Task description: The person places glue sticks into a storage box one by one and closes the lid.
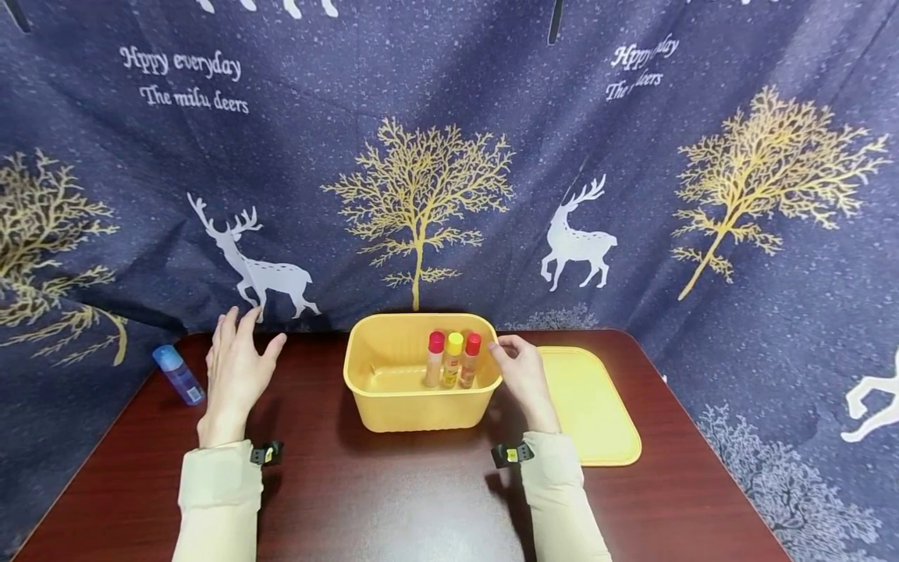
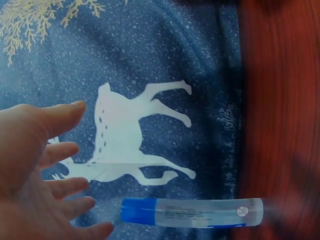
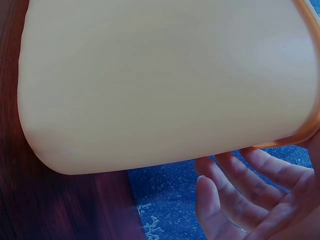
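Note:
My left hand (image 1: 237, 363) is held over the table's left side, fingers spread, holding nothing. Nearest to it stands a slim clear bottle with a blue cap (image 2: 200, 212), which looks like liquid glue; a small gap separates them. At the right end of a yellow plastic bin (image 1: 421, 412), my right hand (image 1: 523, 378) grips the rim, thumb over the edge and bent fingers along the outside. In the right wrist view, the bin wall (image 3: 150, 90) partly hides those fingertips. Inside the bin stand slim bottles with a magenta cap (image 1: 436, 342), a yellow cap (image 1: 455, 343) and a red cap (image 1: 474, 344).
A flat yellow lid (image 1: 586, 414) lies right of the bin, partly behind the right forearm. The dark reddish table (image 1: 393, 499) ends at the back against a blue cloth (image 1: 449, 78) printed with deer and trees.

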The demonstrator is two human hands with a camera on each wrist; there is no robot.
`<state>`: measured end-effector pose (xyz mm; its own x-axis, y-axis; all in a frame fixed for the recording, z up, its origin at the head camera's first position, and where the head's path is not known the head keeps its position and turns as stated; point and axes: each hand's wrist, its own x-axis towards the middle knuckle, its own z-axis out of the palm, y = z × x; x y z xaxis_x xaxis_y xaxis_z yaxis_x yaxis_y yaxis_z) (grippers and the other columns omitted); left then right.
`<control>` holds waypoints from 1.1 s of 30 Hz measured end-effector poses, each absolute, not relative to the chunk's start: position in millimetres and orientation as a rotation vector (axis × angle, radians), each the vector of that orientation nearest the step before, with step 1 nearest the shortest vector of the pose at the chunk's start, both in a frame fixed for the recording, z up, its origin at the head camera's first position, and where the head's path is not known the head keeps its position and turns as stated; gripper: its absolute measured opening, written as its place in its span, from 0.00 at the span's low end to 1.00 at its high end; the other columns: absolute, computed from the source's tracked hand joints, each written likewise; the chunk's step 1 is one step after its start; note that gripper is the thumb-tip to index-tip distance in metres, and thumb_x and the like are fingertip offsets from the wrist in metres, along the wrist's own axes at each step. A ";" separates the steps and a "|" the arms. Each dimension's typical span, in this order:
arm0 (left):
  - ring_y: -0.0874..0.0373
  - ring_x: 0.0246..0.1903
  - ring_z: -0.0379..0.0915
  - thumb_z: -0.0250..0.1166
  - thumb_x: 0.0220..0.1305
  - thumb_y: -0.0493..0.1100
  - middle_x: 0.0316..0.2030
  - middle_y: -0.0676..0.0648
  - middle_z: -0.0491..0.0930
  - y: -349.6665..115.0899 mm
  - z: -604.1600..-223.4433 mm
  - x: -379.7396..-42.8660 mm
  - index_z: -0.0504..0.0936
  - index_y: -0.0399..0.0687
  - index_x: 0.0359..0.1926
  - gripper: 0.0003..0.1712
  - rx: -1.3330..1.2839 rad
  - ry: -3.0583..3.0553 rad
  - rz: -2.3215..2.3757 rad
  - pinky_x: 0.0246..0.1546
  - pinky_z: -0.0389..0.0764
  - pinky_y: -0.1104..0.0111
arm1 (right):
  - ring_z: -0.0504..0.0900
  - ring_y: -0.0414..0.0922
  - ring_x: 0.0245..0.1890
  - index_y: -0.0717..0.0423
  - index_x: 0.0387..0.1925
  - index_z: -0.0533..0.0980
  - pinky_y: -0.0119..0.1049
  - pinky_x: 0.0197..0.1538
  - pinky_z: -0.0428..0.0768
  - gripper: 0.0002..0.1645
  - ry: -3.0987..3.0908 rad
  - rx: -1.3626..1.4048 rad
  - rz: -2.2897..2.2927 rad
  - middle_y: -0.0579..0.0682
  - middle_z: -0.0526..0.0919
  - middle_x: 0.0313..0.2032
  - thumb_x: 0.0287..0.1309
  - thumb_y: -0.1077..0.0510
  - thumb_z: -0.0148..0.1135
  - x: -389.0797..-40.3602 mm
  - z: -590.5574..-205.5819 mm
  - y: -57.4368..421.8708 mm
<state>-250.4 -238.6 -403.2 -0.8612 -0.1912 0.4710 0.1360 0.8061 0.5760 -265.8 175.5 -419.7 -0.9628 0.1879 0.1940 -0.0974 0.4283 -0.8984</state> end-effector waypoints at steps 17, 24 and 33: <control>0.38 0.65 0.59 0.65 0.65 0.44 0.65 0.34 0.65 -265.1 -420.0 -264.5 0.71 0.39 0.66 0.30 0.227 -2.201 -1.130 0.66 0.58 0.51 | 0.82 0.51 0.42 0.62 0.45 0.81 0.46 0.48 0.78 0.15 -2.423 -0.093 1.545 0.58 0.85 0.41 0.64 0.54 0.61 -263.9 -418.2 176.4; 0.36 0.62 0.62 0.65 0.65 0.43 0.61 0.31 0.68 -276.8 -430.3 -269.3 0.71 0.39 0.65 0.29 0.299 -2.174 -1.161 0.63 0.59 0.49 | 0.82 0.50 0.42 0.61 0.45 0.81 0.46 0.48 0.78 0.15 -2.430 -0.096 1.552 0.57 0.85 0.41 0.64 0.54 0.61 -263.8 -417.4 175.8; 0.35 0.58 0.64 0.62 0.68 0.46 0.60 0.30 0.67 -281.8 -436.4 -271.6 0.67 0.41 0.68 0.31 0.389 -2.223 -1.214 0.60 0.62 0.47 | 0.82 0.51 0.43 0.61 0.45 0.81 0.46 0.49 0.78 0.15 -2.435 -0.095 1.536 0.58 0.85 0.42 0.64 0.54 0.62 -264.5 -417.8 174.8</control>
<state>-271.6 -281.8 -436.4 -0.7950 -0.5009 0.3423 0.0172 0.5454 0.8380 -264.5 174.8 -417.8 -0.9639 0.1926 0.1838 -0.0830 0.4387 -0.8948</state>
